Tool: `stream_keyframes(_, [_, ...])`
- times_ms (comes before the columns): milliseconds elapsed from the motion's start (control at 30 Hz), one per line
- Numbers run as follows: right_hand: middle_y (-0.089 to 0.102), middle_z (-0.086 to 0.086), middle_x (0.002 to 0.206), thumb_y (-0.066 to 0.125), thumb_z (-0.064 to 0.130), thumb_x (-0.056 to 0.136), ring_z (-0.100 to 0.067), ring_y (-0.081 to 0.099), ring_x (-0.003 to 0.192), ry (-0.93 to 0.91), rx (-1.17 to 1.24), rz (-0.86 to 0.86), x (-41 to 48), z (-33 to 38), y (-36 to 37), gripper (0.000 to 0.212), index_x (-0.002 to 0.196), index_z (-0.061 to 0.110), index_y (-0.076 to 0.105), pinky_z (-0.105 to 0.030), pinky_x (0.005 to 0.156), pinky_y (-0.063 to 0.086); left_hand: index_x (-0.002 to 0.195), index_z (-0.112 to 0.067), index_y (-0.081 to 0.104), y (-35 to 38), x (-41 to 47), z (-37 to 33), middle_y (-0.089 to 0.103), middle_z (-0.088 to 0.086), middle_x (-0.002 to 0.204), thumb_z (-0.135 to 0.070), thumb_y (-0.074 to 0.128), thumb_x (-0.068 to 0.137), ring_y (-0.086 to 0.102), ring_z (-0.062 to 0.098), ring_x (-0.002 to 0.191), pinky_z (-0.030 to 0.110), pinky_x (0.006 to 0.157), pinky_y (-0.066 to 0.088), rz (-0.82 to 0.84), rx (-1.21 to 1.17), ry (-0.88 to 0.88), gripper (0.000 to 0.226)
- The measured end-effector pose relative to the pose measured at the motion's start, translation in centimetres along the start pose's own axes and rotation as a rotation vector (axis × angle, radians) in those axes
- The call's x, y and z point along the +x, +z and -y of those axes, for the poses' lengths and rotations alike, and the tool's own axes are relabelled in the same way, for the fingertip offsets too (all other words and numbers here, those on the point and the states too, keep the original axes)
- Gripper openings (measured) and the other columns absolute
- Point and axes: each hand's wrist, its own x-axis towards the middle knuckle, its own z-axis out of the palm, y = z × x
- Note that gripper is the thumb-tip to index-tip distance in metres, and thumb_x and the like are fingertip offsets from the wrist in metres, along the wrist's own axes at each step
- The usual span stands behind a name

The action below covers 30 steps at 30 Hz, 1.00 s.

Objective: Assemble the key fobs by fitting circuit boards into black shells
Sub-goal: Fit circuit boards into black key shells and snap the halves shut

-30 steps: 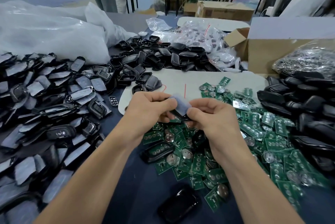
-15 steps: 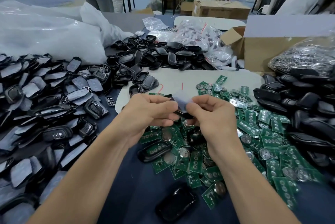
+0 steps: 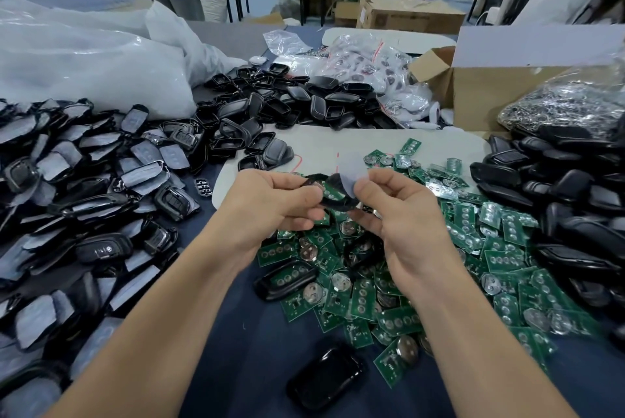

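The left hand [image 3: 270,204] pinched the black shell [image 3: 336,204] by its rim above the boards [image 3: 507,262] heaped on the surface. The right hand [image 3: 402,211] pinched a flimsy film [image 3: 351,174] on it. The plastic looked light, stiff and probably slick, best gripped by the edges.

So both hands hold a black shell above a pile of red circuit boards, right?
No, the circuit boards are green, not red; the head view shows it. The left hand and right hand do hold a black shell above that pile.
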Motion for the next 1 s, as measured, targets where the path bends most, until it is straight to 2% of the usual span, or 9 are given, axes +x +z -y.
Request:
stream_keyframes(100, [0.078,-0.006,0.083,0.075,0.005,0.091,-0.018,0.07,0.077,-0.08,-0.156,-0.01,-0.1,-0.5,0.2,0.019,0.078,0.018,0.074,-0.05,0.081,0.061,0.076,-0.023,0.085,0.2,-0.4,-0.1,0.079,0.014,0.078,-0.002,0.082,0.083,0.076,0.015,0.066,0.018,0.06,0.058,0.064,0.041,0.032,0.022])
stream_keyframes(200, [0.078,0.001,0.078,0.079,0.008,0.087,-0.011,0.069,0.071,-0.131,-0.254,-0.038,-0.2,-0.8,0.3,0.025,0.074,0.029,0.077,-0.045,0.076,0.06,0.08,-0.01,0.081,0.1,-0.3,0.0,0.079,0.019,0.082,0.002,0.086,0.078,0.079,0.022,0.072,0.021,0.061,0.06,0.056,0.03,0.025,0.013])
stream_keyframes(333, [0.079,0.003,0.079,0.084,0.009,0.081,-0.015,0.075,0.075,-0.133,-0.306,-0.1,0.0,-0.9,0.1,0.019,0.075,0.027,0.079,-0.053,0.079,0.063,0.077,-0.015,0.084,0.3,-0.2,0.1,0.079,0.017,0.08,0.003,0.084,0.08,0.078,0.02,0.071,0.021,0.061,0.06,0.036,0.033,0.03,0.019])
stream_keyframes(400, [0.079,0.012,0.08,0.085,0.013,0.078,-0.011,0.076,0.077,-0.17,-0.378,-0.165,0.2,-1.1,0.1,0.014,0.074,0.025,0.079,-0.045,0.079,0.064,0.079,-0.015,0.084,0.6,-0.2,0.2,0.079,0.016,0.08,0.003,0.083,0.081,0.077,0.019,0.07,0.021,0.062,0.059,0.02,0.033,0.039,0.018])
stream_keyframes(533, [0.074,0.032,0.091,0.086,0.02,0.076,0.015,0.067,0.087,-0.299,-0.566,-0.259,-0.2,-1.0,0.4,0.02,0.073,0.038,0.077,-0.002,0.076,0.048,0.09,-0.006,0.082,1.0,-0.2,0.6,0.079,0.016,0.082,0.001,0.08,0.085,0.076,0.019,0.073,0.022,0.065,0.06,-0.003,0.029,0.064,0.009])
stream_keyframes(667, [0.074,0.029,0.094,0.088,0.023,0.074,0.011,0.068,0.095,-0.304,-0.601,-0.225,-0.2,-0.8,0.2,0.028,0.076,0.047,0.074,-0.021,0.092,0.054,0.081,-0.011,0.084,1.2,-0.3,0.5,0.079,0.014,0.081,-0.004,0.078,0.088,0.077,0.02,0.073,0.022,0.065,0.06,0.003,-0.007,0.07,0.012])
stream_keyframes(767, [0.076,0.025,0.086,0.087,0.018,0.073,0.006,0.072,0.082,-0.258,-0.56,-0.158,0.1,-0.8,-0.1,0.018,0.07,0.032,0.077,-0.029,0.082,0.061,0.08,-0.013,0.084,1.1,-0.3,0.5,0.079,0.015,0.08,-0.006,0.078,0.088,0.076,0.019,0.069,0.023,0.064,0.06,-0.009,-0.017,0.083,0.012])
stream_keyframes(933, [0.071,0.029,0.073,0.082,0.021,0.081,0.005,0.069,0.073,-0.349,-0.67,-0.119,0.0,-0.7,-0.2,0.02,0.067,0.032,0.073,-0.009,0.064,0.051,0.084,-0.012,0.085,1.3,0.0,0.7,0.08,0.014,0.085,-0.008,0.078,0.088,0.074,0.018,0.068,0.023,0.064,0.059,-0.046,0.0,0.109,0.009])
stream_keyframes(1000, [0.07,0.026,0.071,0.08,0.023,0.085,0.002,0.067,0.071,-0.385,-0.71,-0.109,-0.2,-0.8,-0.1,0.02,0.068,0.03,0.071,-0.01,0.062,0.048,0.083,-0.018,0.086,1.2,0.0,0.8,0.081,0.011,0.084,-0.011,0.078,0.088,0.075,0.017,0.07,0.024,0.068,0.061,-0.038,0.017,0.116,0.011])
